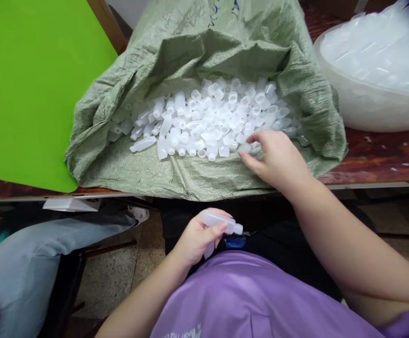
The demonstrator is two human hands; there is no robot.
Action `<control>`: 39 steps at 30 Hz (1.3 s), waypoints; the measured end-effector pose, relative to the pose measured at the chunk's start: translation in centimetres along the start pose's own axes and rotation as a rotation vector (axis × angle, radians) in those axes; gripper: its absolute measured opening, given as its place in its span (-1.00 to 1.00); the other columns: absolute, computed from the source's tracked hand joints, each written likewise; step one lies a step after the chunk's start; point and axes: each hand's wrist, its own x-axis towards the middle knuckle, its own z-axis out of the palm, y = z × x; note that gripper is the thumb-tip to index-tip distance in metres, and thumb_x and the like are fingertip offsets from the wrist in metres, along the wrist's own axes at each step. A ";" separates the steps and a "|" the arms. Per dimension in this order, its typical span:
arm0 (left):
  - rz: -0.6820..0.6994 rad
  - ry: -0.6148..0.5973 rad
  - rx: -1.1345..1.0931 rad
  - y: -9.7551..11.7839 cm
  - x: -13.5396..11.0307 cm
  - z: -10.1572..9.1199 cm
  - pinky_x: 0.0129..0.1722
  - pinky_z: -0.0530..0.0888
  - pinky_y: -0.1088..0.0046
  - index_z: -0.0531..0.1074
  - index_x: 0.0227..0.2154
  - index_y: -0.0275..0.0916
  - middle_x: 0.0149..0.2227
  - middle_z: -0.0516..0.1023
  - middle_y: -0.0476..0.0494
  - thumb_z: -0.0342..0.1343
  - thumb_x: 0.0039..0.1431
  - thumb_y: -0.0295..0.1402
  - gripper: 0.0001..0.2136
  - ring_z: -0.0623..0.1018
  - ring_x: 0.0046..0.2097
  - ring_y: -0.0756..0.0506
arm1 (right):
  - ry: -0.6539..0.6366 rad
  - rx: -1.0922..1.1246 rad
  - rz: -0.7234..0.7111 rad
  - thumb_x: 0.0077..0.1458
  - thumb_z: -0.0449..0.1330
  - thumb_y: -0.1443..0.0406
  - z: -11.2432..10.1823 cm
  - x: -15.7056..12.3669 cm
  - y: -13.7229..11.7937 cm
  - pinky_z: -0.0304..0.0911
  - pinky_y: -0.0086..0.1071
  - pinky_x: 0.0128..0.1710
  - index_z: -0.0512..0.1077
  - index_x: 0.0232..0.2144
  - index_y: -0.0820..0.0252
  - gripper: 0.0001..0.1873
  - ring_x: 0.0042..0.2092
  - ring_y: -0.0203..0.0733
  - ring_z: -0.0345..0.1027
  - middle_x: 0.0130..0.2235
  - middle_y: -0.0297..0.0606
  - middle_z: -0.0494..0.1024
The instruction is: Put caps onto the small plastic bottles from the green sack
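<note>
Close to my lap, my left hand (pixel 204 234) is closed around a small translucent white plastic bottle (pixel 222 222), its threaded neck pointing right. Part of another white piece shows below those fingers. My right hand (pixel 271 157) reaches to the near right side of a pile of white plastic bottles (pixel 204 122). Its thumb and forefinger are on either side of a small white bottle (pixel 246 147), partly hidden by the fingers. The pile lies in the mouth of a green woven sack (pixel 137 173), whose upper edge is folded back.
A large translucent tub (pixel 369 105) heaped with white plastic pieces stands at the right. A bright green panel (pixel 32 94) covers the table's left side. Below it, a seated person's leg in jeans (pixel 28 267) is near.
</note>
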 end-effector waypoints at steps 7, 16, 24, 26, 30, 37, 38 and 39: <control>0.009 -0.030 -0.131 0.0 0.3 0.1 -0.64 0.21 0.60 0.28 -0.30 -0.25 -0.48 0.54 -0.10 0.22 -0.05 -0.28 -0.71 0.34 -0.64 0.09 | -0.457 0.450 -0.258 0.09 0.13 0.26 -2.7 -8.3 -1.6 0.35 -0.40 -0.26 0.39 -0.23 0.10 -0.84 -0.24 -0.26 0.40 -0.26 -0.25 0.51; -0.256 -0.119 -0.212 -0.3 1.0 0.5 -0.69 0.15 0.59 0.31 -0.47 -0.28 -0.56 0.51 -0.10 0.21 -0.04 -0.21 -0.74 0.31 -0.70 0.10 | -0.255 0.349 -0.506 0.11 0.06 0.41 0.2 -13.3 -0.5 0.35 -0.26 -0.07 0.42 -0.11 -0.01 -0.67 -0.04 -0.17 0.38 -0.10 -0.26 0.53; -0.460 -0.070 -0.268 -2.2 2.5 -0.3 -0.71 0.10 0.59 0.36 -0.54 -0.30 -0.66 0.36 0.05 0.17 -0.02 -0.14 -0.72 0.27 -0.72 0.12 | -0.550 0.617 0.307 0.10 0.03 0.01 3.2 -13.2 -1.3 0.31 -0.39 -0.46 0.46 -0.46 0.18 -0.59 -0.48 -0.26 0.38 -0.51 -0.25 0.51; -0.449 -0.053 -0.259 -2.2 2.6 0.0 -0.72 0.11 0.59 0.35 -0.54 -0.29 -0.65 0.37 0.04 0.18 -0.03 -0.15 -0.72 0.27 -0.72 0.12 | -0.692 0.715 0.511 0.17 -0.18 -0.04 3.8 -13.6 -1.4 0.25 -0.41 -0.54 0.42 -0.58 0.20 -0.39 -0.60 -0.31 0.28 -0.66 -0.30 0.39; -0.371 0.009 -0.217 -2.1 2.8 0.2 -0.72 0.14 0.58 0.39 -0.49 -0.32 -0.57 0.45 -0.04 0.19 -0.03 -0.15 -0.71 0.28 -0.72 0.13 | -0.457 0.637 0.344 0.03 0.05 -0.06 4.1 -14.0 -1.1 0.31 -0.26 -0.26 0.45 -0.33 0.17 -0.55 -0.26 -0.12 0.39 -0.31 -0.16 0.51; -0.348 0.000 -0.175 -2.6 3.1 0.0 -0.73 0.12 0.58 0.43 -0.42 -0.36 -0.52 0.50 -0.12 0.19 -0.03 -0.17 -0.71 0.26 -0.73 0.13 | -0.597 0.790 0.554 0.13 -0.13 -0.07 4.5 -14.1 -0.8 0.36 -0.28 -0.34 0.40 -0.25 0.23 -0.46 -0.37 -0.18 0.42 -0.39 -0.17 0.50; -0.331 0.008 -0.164 -2.6 3.1 -0.1 -0.73 0.13 0.57 0.44 -0.45 -0.38 -0.52 0.50 -0.12 0.18 -0.04 -0.16 -0.69 0.26 -0.73 0.13 | -0.542 0.762 0.500 0.08 -0.03 -0.07 4.6 -14.1 -0.8 0.35 -0.27 -0.26 0.38 -0.20 0.22 -0.48 -0.28 -0.15 0.42 -0.31 -0.16 0.51; -0.318 0.009 -0.156 -2.6 3.1 -0.1 -0.73 0.14 0.57 0.43 -0.46 -0.39 -0.53 0.49 -0.13 0.18 -0.04 -0.15 -0.68 0.26 -0.73 0.13 | -0.498 0.735 0.459 0.03 0.05 -0.06 4.6 -14.2 -0.8 0.34 -0.26 -0.21 0.38 -0.19 0.20 -0.51 -0.22 -0.14 0.41 -0.26 -0.16 0.50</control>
